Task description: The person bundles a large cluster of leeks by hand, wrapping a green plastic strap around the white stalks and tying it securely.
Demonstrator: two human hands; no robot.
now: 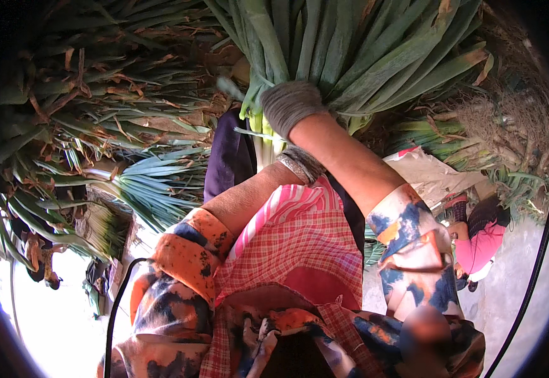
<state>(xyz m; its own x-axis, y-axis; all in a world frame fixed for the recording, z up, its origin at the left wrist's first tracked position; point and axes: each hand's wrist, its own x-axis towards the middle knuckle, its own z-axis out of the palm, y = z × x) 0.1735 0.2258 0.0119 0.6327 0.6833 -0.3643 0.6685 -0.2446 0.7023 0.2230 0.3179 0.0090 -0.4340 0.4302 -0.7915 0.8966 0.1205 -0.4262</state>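
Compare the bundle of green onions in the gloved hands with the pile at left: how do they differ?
The held bundle is gripped by the right hand, with fresh green leaves; the left pile lies loose and untouched, with many dry brown leaves. The left hand is mostly hidden. Both are long-leaved green onions.

This looks like an outdoor farm yard where a harvest is sorted. Heaps of green onions (117, 107) with dry leaves fill ten to two o'clock, and another person (479, 242) crouches on bare concrete ground (520, 283) at four o'clock.
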